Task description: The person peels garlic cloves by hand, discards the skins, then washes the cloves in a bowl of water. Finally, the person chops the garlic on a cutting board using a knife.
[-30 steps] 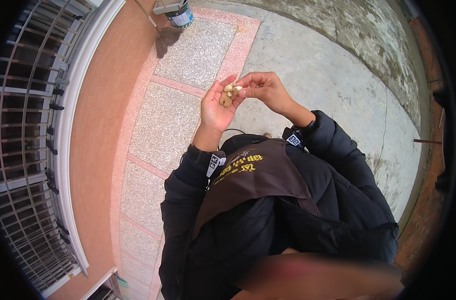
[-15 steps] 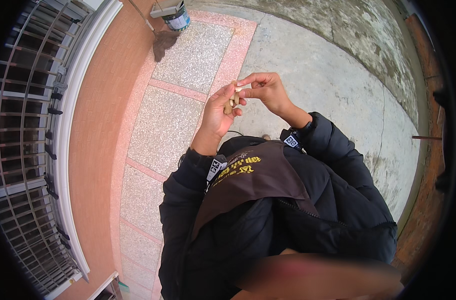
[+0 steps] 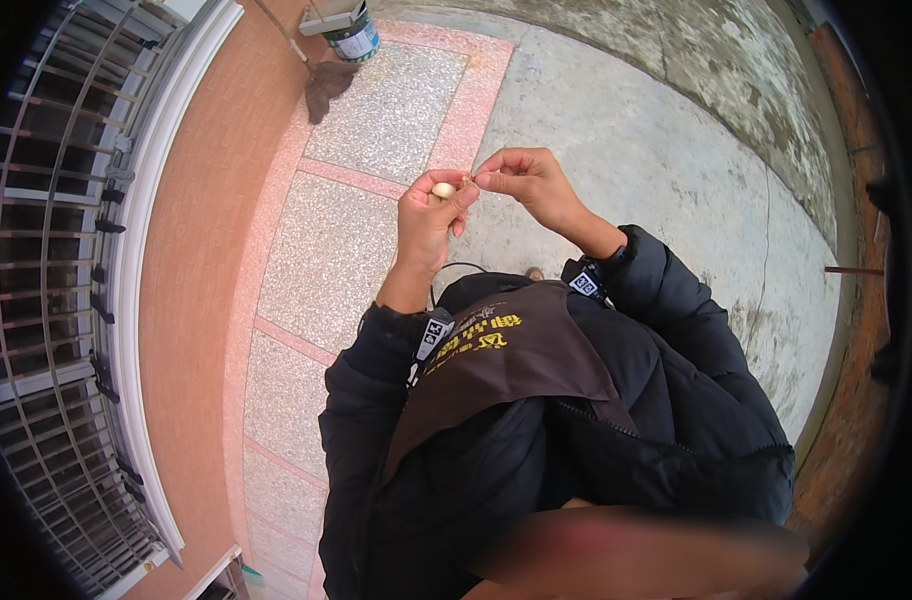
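In my left hand point(image 3: 431, 222) lies a smooth, rounded, cream-coloured piece point(image 3: 443, 190), much like a peeled garlic clove, held against the curled fingers. That hand's thumb and fingertip also pinch a small tan bit point(image 3: 467, 182). My right hand point(image 3: 538, 190) meets it there, thumb and forefinger pressed together on the same bit or its edge. Fingers hide whatever else is in the left palm. Both hands are raised in front of my chest, over a brown apron point(image 3: 516, 350) with yellow print.
A barred window point(image 3: 56, 240) and an orange tiled wall point(image 3: 191, 250) run along the left. By the wall stand a bucket point(image 3: 356, 42) and a dark mop point(image 3: 328, 88). Below are speckled paving with pink borders point(image 3: 356, 178) and grey concrete point(image 3: 666, 160).
My left hand has turned and drawn slightly left, so its several tan pieces are now mostly hidden and the cream piece shows. My right fingertips have closed into a tighter pinch.
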A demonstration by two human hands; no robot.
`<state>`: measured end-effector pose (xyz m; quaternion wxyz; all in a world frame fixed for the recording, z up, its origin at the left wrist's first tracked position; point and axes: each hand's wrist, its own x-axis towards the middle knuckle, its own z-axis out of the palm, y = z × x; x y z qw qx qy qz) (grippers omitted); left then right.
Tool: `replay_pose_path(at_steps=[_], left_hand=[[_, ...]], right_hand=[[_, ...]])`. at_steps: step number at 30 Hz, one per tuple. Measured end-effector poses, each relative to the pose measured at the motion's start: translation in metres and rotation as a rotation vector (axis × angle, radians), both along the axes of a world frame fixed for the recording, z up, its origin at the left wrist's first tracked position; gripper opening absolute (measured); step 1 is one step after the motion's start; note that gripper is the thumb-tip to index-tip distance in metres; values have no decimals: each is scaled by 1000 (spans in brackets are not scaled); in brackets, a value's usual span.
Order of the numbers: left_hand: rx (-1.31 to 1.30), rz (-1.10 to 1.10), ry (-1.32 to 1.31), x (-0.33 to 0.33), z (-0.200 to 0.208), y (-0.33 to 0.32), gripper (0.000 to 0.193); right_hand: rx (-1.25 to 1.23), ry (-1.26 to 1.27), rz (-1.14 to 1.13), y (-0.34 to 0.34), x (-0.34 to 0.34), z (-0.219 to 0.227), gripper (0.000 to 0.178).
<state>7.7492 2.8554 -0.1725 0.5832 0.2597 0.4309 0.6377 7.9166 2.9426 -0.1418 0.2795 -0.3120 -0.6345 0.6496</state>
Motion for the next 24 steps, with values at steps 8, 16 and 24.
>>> replay_pose_path(at_steps=[8, 16, 24], left_hand=[[-88, 37, 272, -4, -4, -6, 22], [-44, 57, 405, -1, -7, 5, 23], [-30, 33, 365, 3, -8, 8, 24]], right_hand=[[117, -24, 52, 4, 1, -17, 12], [160, -77, 61, 7, -2, -22, 11], [49, 37, 2, 10, -3, -38, 11]])
